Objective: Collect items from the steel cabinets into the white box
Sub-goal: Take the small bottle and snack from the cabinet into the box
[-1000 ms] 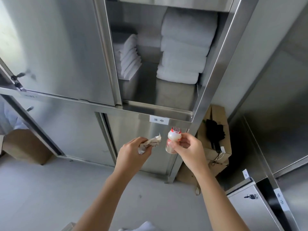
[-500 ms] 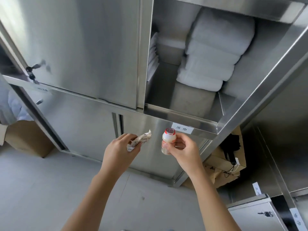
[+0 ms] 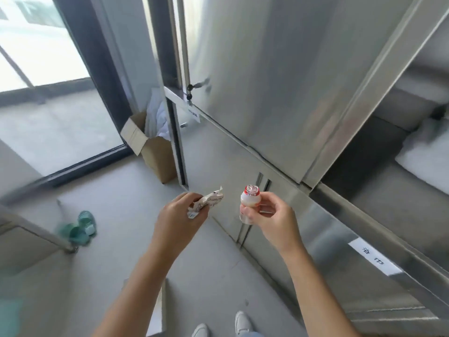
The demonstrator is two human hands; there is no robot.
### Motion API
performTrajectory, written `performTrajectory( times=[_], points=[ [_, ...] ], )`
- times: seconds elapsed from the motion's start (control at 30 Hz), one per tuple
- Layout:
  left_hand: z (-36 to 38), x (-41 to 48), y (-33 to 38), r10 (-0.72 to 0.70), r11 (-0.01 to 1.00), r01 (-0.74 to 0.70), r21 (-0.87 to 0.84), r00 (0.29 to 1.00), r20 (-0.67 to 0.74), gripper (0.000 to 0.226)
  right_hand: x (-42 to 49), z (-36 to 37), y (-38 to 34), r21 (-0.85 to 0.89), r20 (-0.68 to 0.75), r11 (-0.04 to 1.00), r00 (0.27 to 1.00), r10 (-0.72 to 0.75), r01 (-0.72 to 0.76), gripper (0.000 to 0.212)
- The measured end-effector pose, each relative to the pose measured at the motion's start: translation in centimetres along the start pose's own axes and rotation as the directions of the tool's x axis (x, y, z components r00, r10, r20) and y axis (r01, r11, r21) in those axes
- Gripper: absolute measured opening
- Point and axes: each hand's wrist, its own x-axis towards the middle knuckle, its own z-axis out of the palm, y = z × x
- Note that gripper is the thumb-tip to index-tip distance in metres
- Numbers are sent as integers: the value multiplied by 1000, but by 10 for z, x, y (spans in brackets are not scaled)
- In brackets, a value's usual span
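My left hand (image 3: 178, 218) grips a crumpled white snack packet (image 3: 208, 201) with small print. My right hand (image 3: 272, 218) pinches a small white drink bottle (image 3: 250, 199) with a red foil lid, held upright. Both hands are at chest height in front of the steel cabinets (image 3: 279, 81), whose closed doors fill the upper middle. At the far right an open shelf holds folded white towels (image 3: 422, 156). The white box is not in view.
An open cardboard box (image 3: 155, 149) with white cloth stands beside the cabinet's left end. Green slippers (image 3: 77, 227) lie on the grey floor at left. A glass door (image 3: 48, 69) is behind them. My white shoes (image 3: 243, 322) show at the bottom.
The view has swung left and down, away from the open towel shelf, toward the floor and glass door. Both hands keep their hold on the packet and the bottle.
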Motion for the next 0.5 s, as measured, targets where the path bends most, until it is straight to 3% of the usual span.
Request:
performTrajectory(
  times=[0.1, 0.23, 0.4, 0.5],
  points=[
    [-16, -13, -10, -106, 993, 111, 41, 987, -117, 14, 23, 24, -6, 23, 189, 1000, 982, -23, 19, 24],
    [-41, -52, -25, -241, 949, 288, 130, 925, -293, 15, 38, 68, -14, 54, 429, 997, 901, -69, 51, 26],
    [-83, -133, -39, -386, 853, 503, 141, 789, -479, 14, 13, 142, -26, 102, 683, 990, 717, -140, 97, 23],
    [-113, -185, -40, -452, 790, 609, 73, 658, -602, 9, -24, 189, -40, 126, 806, 982, 563, -183, 138, 22]
  ],
)
